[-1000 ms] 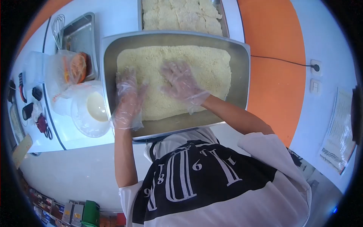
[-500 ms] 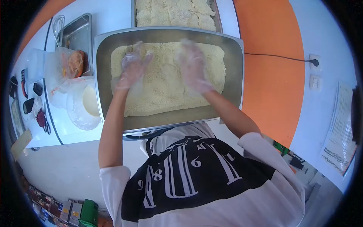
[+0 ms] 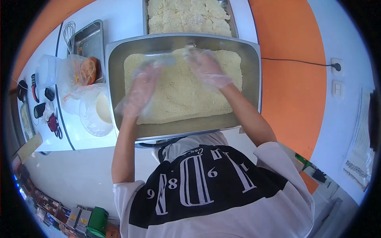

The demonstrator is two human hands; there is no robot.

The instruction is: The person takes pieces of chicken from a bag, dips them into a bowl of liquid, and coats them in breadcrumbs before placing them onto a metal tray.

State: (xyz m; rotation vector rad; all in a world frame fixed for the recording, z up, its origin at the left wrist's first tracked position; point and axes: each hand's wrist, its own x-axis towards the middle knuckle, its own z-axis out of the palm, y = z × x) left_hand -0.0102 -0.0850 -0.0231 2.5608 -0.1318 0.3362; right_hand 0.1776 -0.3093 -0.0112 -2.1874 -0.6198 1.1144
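The deep metal pan (image 3: 251, 79) stands in front of the person, and a layer of pale powder (image 3: 186, 104) covers much of its floor. The left hand (image 3: 141, 90), in a clear glove, is over the powder on the pan's left side; motion blurs its fingers, so their state cannot be told. The right hand (image 3: 207, 67), gloved likewise, reaches toward the pan's far wall at the powder's edge (its fingertips blur too, so whether they pinch anything cannot be told). Just beyond the pan, a tray (image 3: 146, 18) holds coated pieces (image 3: 186, 18). Just left of the pan stands a bowl (image 3: 89, 118) of pale liquid (image 3: 104, 109); farther from the person on the pan's left are a plastic bag (image 3: 66, 75) with something orange inside, a baking tin (image 3: 93, 35) and a whisk (image 3: 69, 33).
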